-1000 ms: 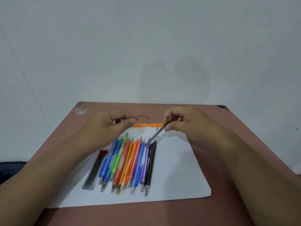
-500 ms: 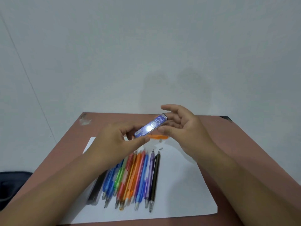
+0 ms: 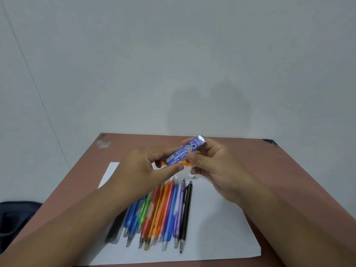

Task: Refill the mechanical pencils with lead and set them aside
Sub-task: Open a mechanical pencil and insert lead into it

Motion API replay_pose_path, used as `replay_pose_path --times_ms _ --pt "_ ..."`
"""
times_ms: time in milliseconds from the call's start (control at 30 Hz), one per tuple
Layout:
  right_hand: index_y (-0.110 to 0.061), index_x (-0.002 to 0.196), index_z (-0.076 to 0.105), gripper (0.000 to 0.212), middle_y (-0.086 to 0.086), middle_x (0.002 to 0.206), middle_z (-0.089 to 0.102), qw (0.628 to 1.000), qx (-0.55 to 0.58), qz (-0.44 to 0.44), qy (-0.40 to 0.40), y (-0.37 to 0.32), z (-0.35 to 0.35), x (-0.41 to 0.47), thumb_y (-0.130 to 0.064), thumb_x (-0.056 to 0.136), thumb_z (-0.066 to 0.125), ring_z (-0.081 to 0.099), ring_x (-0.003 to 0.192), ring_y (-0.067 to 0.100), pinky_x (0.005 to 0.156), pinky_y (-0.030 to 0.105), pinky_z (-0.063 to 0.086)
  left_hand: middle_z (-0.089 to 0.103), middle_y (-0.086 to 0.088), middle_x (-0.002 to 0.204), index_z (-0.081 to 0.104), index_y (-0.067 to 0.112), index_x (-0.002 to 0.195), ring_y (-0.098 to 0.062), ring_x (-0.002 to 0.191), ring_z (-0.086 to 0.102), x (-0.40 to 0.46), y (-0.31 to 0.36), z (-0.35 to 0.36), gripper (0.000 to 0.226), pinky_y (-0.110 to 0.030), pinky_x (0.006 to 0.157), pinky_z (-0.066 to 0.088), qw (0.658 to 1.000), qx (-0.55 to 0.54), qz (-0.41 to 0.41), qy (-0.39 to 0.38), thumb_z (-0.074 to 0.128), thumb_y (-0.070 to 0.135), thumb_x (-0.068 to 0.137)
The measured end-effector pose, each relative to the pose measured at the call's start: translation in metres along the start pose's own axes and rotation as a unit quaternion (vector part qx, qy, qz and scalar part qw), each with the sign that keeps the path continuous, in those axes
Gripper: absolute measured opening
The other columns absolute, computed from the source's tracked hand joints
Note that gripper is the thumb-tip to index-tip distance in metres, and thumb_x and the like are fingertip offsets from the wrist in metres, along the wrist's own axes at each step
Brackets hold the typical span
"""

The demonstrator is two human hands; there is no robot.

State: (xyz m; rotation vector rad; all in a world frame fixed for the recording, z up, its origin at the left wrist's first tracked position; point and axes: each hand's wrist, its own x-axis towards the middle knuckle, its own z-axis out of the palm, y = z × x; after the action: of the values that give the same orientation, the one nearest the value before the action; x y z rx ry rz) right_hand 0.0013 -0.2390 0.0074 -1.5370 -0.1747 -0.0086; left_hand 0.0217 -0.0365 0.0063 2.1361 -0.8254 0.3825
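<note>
A blue pencil lead case (image 3: pixel 185 149) labelled "Pencil Lead 0.5" is held tilted above the table, its dark cap end up and to the right. My left hand (image 3: pixel 143 168) pinches its lower left end. My right hand (image 3: pixel 215 166) pinches its upper part between thumb and fingers. Below the hands, several mechanical pencils (image 3: pixel 163 212) in blue, green, red, orange, purple and black lie side by side on a white sheet of paper (image 3: pixel 217 236). An orange pencil (image 3: pixel 185 164) lies crosswise behind the case, mostly hidden.
A second dark lead case (image 3: pixel 115 231) lies left of the pencil row, partly under my left forearm. The brown table (image 3: pixel 289 180) ends at a white wall. A dark bag (image 3: pixel 15 220) sits off the table's left edge. A tiny small part (image 3: pixel 193 177) lies on the paper.
One second ago my right hand held a thin dark piece over the pencils. Since then both hands rose with the blue lead case, and my right hand closed on its upper end.
</note>
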Motion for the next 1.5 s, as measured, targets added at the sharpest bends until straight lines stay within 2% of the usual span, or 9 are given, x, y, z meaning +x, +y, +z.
replay_pose_path --times_ms 100,300,467,667,900,1067,1200,1367,1500 --pt "-0.021 0.103 0.074 0.026 0.008 0.104 0.076 1.0 0.002 -0.001 -0.008 -0.001 -0.003 0.0 -0.024 0.077 0.075 0.069 0.091 0.018 0.075 0.035 0.053 0.063 0.035 0.094 0.061 0.057 0.112 0.002 0.09 0.06 -0.002 -0.004 -0.002 0.034 -0.004 0.067 0.041 1.0 -0.005 0.004 0.03 0.057 0.073 0.081" --pt "-0.01 0.101 0.072 0.029 0.012 0.1 0.077 0.998 0.003 0.026 -0.061 -0.006 -0.007 -0.004 -0.02 0.074 0.076 0.073 0.097 0.027 0.084 0.036 0.06 0.069 0.019 0.096 0.066 0.04 0.116 -0.008 0.091 0.065 -0.001 -0.008 -0.008 0.029 -0.011 0.07 0.048 0.992 -0.038 0.036 0.112 0.056 0.05 0.091" --pt "-0.016 0.112 0.074 0.03 0.008 0.101 0.076 0.992 -0.096 -0.006 -0.077 -0.011 -0.001 -0.011 -0.023 0.083 0.076 0.074 0.1 0.026 0.09 0.048 0.059 0.071 0.021 0.093 0.067 0.039 0.114 -0.006 0.092 0.067 -0.002 0.002 -0.006 0.031 -0.012 0.071 0.051 0.992 -0.065 0.042 0.096 0.06 0.051 0.087" --pt "-0.031 0.114 0.076 0.029 -0.001 0.098 0.075 0.983 -0.17 -0.039 -0.059 -0.011 0.001 -0.013 -0.02 0.087 0.077 0.074 0.097 0.018 0.079 0.04 0.063 0.072 0.026 0.094 0.066 0.051 0.103 -0.002 0.089 0.069 -0.003 0.004 -0.005 0.024 -0.013 0.073 0.053 0.988 -0.13 -0.028 0.074 0.064 0.056 0.08" --pt "-0.032 0.118 0.074 0.034 -0.008 0.095 0.072 0.968 -0.235 -0.071 -0.054 -0.008 -0.002 -0.012 -0.019 0.087 0.077 0.07 0.095 0.007 0.066 0.018 0.056 0.073 0.015 0.09 0.075 0.036 0.099 -0.012 0.086 0.067 -0.002 0.004 -0.006 0.021 -0.026 0.07 0.056 0.989 -0.13 -0.039 0.063 0.066 0.046 0.083" --pt "-0.029 0.118 0.075 0.033 -0.012 0.099 0.072 0.959 -0.266 -0.08 -0.062 -0.007 -0.003 -0.009 -0.02 0.087 0.077 0.07 0.098 0.011 0.074 0.026 0.061 0.073 0.01 0.09 0.074 0.036 0.096 -0.02 0.084 0.066 0.0 -0.001 -0.007 0.022 -0.037 0.07 0.054 0.99 -0.134 -0.027 0.043 0.061 0.05 0.085" --pt "-0.032 0.118 0.074 0.032 -0.012 0.101 0.071 0.953 -0.285 -0.089 -0.056 -0.005 -0.004 -0.008 -0.022 0.087 0.077 0.069 0.099 0.012 0.077 0.03 0.062 0.072 0.016 0.088 0.072 0.041 0.095 -0.015 0.083 0.064 0.001 -0.001 -0.007 0.026 -0.023 0.065 0.052 0.995 -0.091 -0.006 0.036 0.051 0.054 0.087" --pt "-0.03 0.116 0.076 0.032 -0.015 0.102 0.07 0.95 -0.293 -0.097 -0.054 -0.004 -0.006 -0.008 -0.018 0.086 0.079 0.066 0.1 0.007 0.072 0.017 0.056 0.065 0.028 0.08 0.062 0.052 0.088 -0.006 0.075 0.061 0.003 0.003 -0.011 0.02 -0.012 0.059 0.042 0.998 -0.017 0.041 0.044 0.046 0.044 0.096" --pt "-0.029 0.113 0.077 0.03 -0.015 0.099 0.069 0.942 -0.305 -0.136 -0.012 -0.003 -0.006 -0.006 -0.018 0.085 0.08 0.066 0.097 0.007 0.073 0.018 0.056 0.066 0.022 0.073 0.067 0.046 0.085 -0.006 0.07 0.061 0.002 0.008 -0.007 0.021 -0.011 0.057 0.042 0.996 -0.059 -0.042 0.052 0.051 0.041 0.098"
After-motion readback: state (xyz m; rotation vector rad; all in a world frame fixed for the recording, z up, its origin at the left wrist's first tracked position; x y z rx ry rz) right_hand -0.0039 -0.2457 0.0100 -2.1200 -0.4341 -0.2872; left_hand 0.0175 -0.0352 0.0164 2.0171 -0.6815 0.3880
